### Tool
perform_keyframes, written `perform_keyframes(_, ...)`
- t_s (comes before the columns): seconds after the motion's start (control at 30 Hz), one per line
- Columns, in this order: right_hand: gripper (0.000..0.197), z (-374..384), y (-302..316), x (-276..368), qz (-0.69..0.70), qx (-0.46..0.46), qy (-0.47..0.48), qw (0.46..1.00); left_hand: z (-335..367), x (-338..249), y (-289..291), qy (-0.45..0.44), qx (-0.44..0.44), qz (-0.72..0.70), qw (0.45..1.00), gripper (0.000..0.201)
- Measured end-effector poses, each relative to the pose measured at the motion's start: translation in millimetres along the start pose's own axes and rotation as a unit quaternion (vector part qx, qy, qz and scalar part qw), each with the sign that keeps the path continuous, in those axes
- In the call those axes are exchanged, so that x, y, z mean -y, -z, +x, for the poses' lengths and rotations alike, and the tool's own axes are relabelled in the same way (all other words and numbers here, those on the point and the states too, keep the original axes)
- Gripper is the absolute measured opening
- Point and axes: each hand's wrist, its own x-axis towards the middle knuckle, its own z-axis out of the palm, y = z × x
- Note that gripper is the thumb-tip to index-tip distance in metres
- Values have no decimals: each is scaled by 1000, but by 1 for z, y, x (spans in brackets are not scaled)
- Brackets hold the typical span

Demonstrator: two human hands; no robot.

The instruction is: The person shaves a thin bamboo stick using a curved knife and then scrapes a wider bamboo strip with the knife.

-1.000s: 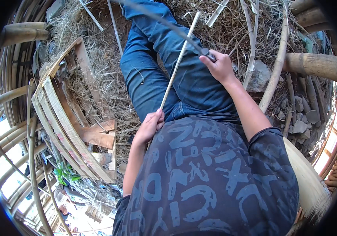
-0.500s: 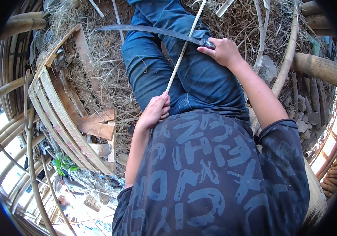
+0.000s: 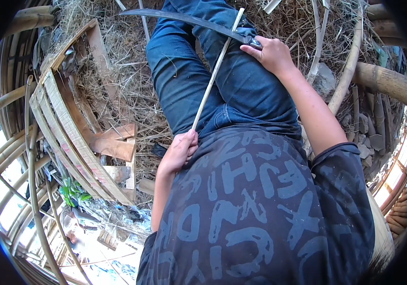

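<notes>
My right hand [image 3: 271, 54] is closed round the dark handle of a long curved machete [image 3: 184, 19]. Its blade runs to the left across my thighs, over my jeans [image 3: 179, 71]. Near my waist my left hand [image 3: 179, 151] grips the lower end of a thin, pale bamboo strip [image 3: 211, 81]. The strip slants up and to the right over my lap, and the blade crosses it near its upper end, close to the handle. Whether the edge touches the strip is hard to tell.
A wooden slatted crate [image 3: 77, 137] lies on its side at the left. Dry straw [image 3: 123, 80] covers the ground round my legs. At the right a thick bamboo pole [image 3: 386, 84] juts in beside a stone [image 3: 324, 81]. Bent bamboo poles [image 3: 35, 190] stand at far left.
My left hand has pulled the bamboo strip down toward my waist, so its upper end now sits lower in view. The machete has tilted slightly, its tip higher; my right hand stays nearly in place.
</notes>
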Motion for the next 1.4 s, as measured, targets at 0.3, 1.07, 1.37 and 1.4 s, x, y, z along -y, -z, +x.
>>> perform_keyframes(0.3, 72, -2, -3, 4, -1, -12, 1, 1000, -37, 29, 7, 11, 10, -51, 999, 41)
perform_keyframes(1.07, 58, -6, -13, -12, 176, -123, -79, 973, -161, 96, 33, 20, -57, -212, 975, 42)
perform_keyframes(1.37, 57, -32, -5, -10, 330, -182, -67, 924, -16, 0, 9, -19, 63, -98, 993, 42)
perform_keyframes(1.4, 57, -34, -4, -10, 322, -182, -73, 926, -4, -4, 7, -4, 72, -88, 993, 41)
